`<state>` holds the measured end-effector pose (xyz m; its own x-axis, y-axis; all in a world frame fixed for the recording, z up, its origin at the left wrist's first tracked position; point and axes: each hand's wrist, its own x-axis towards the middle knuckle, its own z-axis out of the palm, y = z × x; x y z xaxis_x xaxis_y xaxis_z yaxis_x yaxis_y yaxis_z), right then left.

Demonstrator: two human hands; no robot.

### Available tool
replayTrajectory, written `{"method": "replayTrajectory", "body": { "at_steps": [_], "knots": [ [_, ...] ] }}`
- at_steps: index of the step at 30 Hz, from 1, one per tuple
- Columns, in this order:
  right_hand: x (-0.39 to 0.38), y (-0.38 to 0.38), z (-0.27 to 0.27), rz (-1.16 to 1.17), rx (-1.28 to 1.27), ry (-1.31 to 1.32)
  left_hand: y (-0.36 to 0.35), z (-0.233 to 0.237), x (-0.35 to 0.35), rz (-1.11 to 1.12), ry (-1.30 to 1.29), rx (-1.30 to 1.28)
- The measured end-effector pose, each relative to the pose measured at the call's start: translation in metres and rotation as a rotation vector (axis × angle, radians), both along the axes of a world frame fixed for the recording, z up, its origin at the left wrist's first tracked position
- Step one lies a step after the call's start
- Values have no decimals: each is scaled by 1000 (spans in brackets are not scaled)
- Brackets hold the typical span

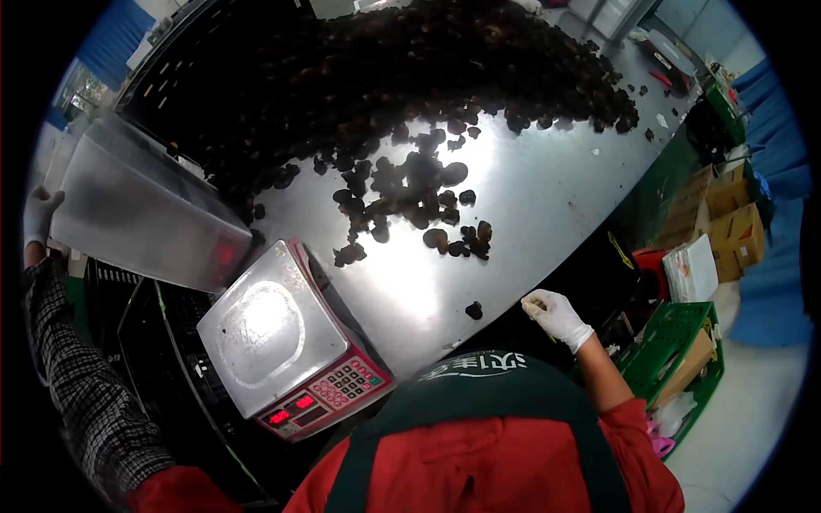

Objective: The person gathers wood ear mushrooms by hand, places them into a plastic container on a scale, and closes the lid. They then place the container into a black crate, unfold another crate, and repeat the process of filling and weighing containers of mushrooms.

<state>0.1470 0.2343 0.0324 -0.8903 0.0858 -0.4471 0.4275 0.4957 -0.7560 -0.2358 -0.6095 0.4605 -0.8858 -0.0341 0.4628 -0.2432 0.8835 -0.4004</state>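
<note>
My left hand, in a white glove, is at the far left against the end of a translucent plastic bin, with thumb and fingers apart; part of it is hidden by the bin. My right hand, also gloved, is by the table's near edge with its fingers curled together; nothing shows clearly in them. Between the hands stands a red and silver weighing scale with lit red digits. Small dark pieces lie scattered on the metal table, and one dark piece lies alone near its front edge.
A large dark heap covers the table's back. Black crates stand beside the scale at left. On the right are a green crate, cardboard boxes and a blue curtain. A white glove shows at the top edge.
</note>
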Motion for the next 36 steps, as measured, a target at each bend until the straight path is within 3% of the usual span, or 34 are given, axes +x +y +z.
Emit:
{"method": "replayTrajectory", "body": {
  "at_steps": [1, 3, 5, 6, 7, 8, 9, 10, 11, 14, 16, 18, 20, 23, 24, 27, 31, 32, 33, 35, 36],
  "knots": [
    [-1, 4, -1, -8, 2, 23, 20, 4, 10, 25, 30, -6],
    [-10, 12, 1, -2, 6, 100, 57, 2, 55, 46, 112, -355],
    [-26, 15, 5, 24, 8, 209, 90, -17, 146, 25, 193, -1043],
    [-42, 15, 5, 94, 65, 283, 137, -36, 189, -88, 238, -818],
    [-64, 14, 6, 161, 118, 359, 192, -68, 229, -269, 254, -274],
    [-88, 11, 8, 224, 170, 436, 240, -102, 267, -408, 249, 111],
    [-114, 1, 16, 237, 110, 462, 277, -136, 301, -483, 206, 284],
    [-142, -11, 24, 250, 51, 486, 319, -163, 331, -349, 116, 441],
    [-175, -22, 22, 328, 49, 577, 327, -201, 355, -380, 60, 316],
    [-269, -66, 9, 492, 113, 882, 374, -285, 403, -294, -94, 455],
    [-323, -94, -5, 667, 295, 880, 382, -329, 422, -247, -107, 512],
    [-361, -115, -13, 896, 503, 832, 392, -342, 429, -165, -180, 548],
    [-385, -130, -21, 1066, 692, 724, 428, -319, 421, -51, -118, 536],
    [-403, -136, -28, 1164, 659, 734, 478, -295, 405, -29, 20, 665],
    [-404, -135, -27, 1143, 605, 690, 488, -296, 402, -67, 34, 712],
    [-403, -115, -29, 777, 226, 767, 532, -303, 360, -237, -18, 782],
    [-345, -5, 30, 524, -45, 648, 586, -353, 281, -372, -126, 1045],
    [-315, 31, 54, 464, 148, 399, 592, -367, 265, -411, -134, 1053],
    [-285, 77, 35, 367, -65, 464, 596, -380, 248, -459, -126, 1042],
    [-215, 151, 49, 309, 150, 330, 596, -411, 213, -497, -116, 1056],
    [-151, 232, 24, 358, 259, 287, 602, -421, 176, -400, -151, 1016]
  ]
}}
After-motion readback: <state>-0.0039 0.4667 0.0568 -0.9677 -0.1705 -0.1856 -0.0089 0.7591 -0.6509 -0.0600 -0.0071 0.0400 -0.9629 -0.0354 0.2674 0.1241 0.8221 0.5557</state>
